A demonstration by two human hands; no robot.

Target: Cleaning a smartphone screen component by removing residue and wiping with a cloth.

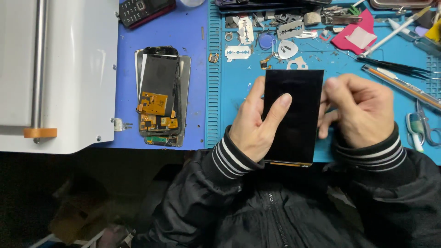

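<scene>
the left hand gripped a thin black screen panel above the blue mat, thumb across its face, while the right hand pinched its right edge; it looked light, stiff, slick and breakable, best held by the edges.

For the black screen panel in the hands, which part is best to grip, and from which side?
Probably by its long side edges, coming from left and right: the black screen panel is thin, flat and upright, and the left hand and right hand already pinch there.

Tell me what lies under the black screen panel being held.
Under the black panel, held by the left hand and right hand, blue mat shows around it; anything directly beneath is covered.
</scene>
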